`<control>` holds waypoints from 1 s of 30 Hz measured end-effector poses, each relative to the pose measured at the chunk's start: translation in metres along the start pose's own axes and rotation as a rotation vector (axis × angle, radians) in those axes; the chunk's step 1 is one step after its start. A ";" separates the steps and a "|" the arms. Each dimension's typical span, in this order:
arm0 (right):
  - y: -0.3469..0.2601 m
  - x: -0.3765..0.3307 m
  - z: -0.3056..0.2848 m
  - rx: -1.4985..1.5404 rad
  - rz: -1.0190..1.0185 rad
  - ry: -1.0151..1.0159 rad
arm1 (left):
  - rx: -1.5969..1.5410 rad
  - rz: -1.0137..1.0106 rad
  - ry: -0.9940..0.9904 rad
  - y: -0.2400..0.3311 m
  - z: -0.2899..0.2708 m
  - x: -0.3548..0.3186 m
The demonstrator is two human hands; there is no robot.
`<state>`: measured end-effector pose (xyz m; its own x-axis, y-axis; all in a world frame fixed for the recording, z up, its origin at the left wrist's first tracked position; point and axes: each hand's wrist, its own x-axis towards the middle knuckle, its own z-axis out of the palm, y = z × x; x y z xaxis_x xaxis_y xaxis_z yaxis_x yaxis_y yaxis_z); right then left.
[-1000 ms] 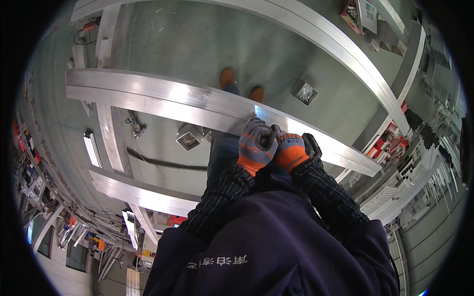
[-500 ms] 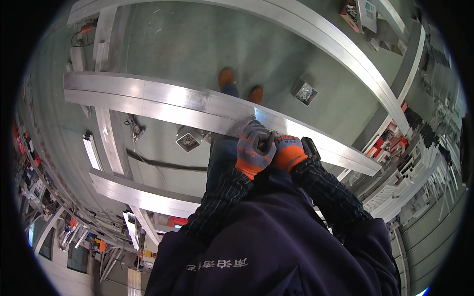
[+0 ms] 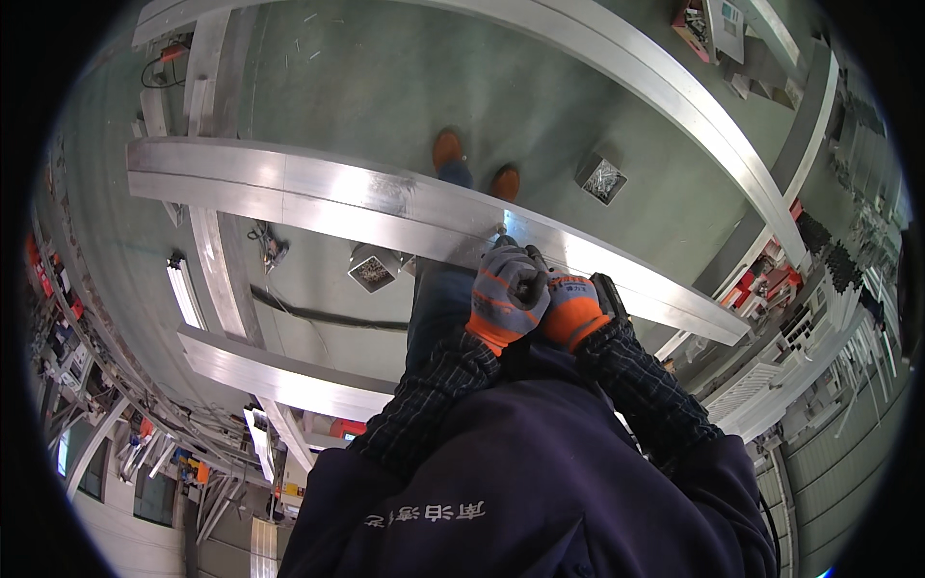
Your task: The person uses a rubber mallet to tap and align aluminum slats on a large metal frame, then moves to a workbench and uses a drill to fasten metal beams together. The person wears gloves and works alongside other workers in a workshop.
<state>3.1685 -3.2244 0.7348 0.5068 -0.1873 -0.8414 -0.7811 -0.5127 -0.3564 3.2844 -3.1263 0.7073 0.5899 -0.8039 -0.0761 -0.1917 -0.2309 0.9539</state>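
Note:
A long silver metal beam (image 3: 318, 193) crosses in front of me. Both my hands wear grey and orange gloves and are close together at its near edge. My right hand (image 3: 576, 306) is closed around a dark power tool, seemingly a cordless drill (image 3: 609, 295); its black end shows on the right of the glove, the rest is hidden. Beside it, my left hand (image 3: 506, 294) has its fingers curled at the tool's front; what they grip is hidden. A small metallic tip (image 3: 501, 229) meets the beam ahead of the left hand, near a bright bluish patch of light.
Another curved-looking beam (image 3: 617, 67) lies farther off, and a nearer beam (image 3: 289, 374) at the left. Cross rails (image 3: 217, 260) lie under them. Open boxes of small metal pieces (image 3: 373, 270) (image 3: 602, 179) stand on the floor. A dark cable (image 3: 328, 320) runs below.
The view has shifted slightly. My right hand has tilted a little and sits slightly lower, close against the left. Both hands stay at the same spot on the beam.

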 end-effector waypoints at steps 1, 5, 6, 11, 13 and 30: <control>-0.002 0.001 -0.005 0.012 0.002 -0.009 | -0.025 -0.009 0.001 -0.002 0.001 -0.001; -0.005 0.005 -0.011 -0.016 0.004 -0.038 | -0.057 -0.020 0.009 -0.005 0.002 -0.001; -0.005 0.007 -0.012 -0.037 0.006 -0.053 | -0.049 -0.015 0.011 -0.003 0.001 0.002; -0.008 0.014 -0.026 -0.100 0.072 -0.174 | -0.026 0.000 0.050 0.000 0.002 0.006; -0.002 0.018 -0.022 -0.127 0.067 -0.169 | -0.027 -0.007 0.064 0.001 0.002 0.009; -0.004 0.012 -0.014 -0.188 0.058 -0.149 | -0.034 0.012 0.064 -0.003 0.005 -0.005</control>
<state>3.1826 -3.2368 0.7321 0.3927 -0.1027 -0.9139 -0.7189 -0.6540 -0.2355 3.2783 -3.1244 0.7039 0.6366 -0.7698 -0.0474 -0.1724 -0.2019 0.9641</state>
